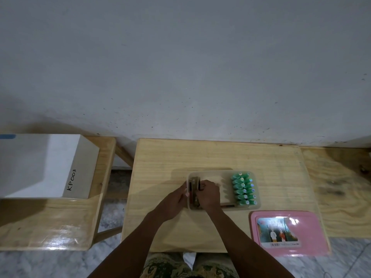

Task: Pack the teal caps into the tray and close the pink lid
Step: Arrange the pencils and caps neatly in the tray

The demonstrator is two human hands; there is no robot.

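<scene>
On the pale wooden worktop (210,157) in front of us sits a clear plastic tray (224,206), its long side running left to right. At its right end the teal caps (244,188) stand packed tightly in two neat rows, filling that end from the far wall to the near wall. Our two hands meet at the tray's left end. The left hand (176,199) is curled against the outside of the left wall, fingers bent, and the right hand (208,194) reaches inside the tray with its fingers folded down over a small bundle of dark, brownish items (193,184) standing on edge there. We cannot tell exactly what those items are, nor how firmly either hand grips them, though both sets of fingers are closed around that spot rather than spread. The middle of the tray shows only bare bottom. The pink lid (289,233) lies flat on the worktop, apart from the tray, near its right front corner and overhanging the near edge slightly; a printed label with a picture is on it. To the left, on a separate wooden bench (60,227), rests a white box (44,167) marked "KP003" in handwriting. A grey-white wall (180,67) rises behind everything.
</scene>
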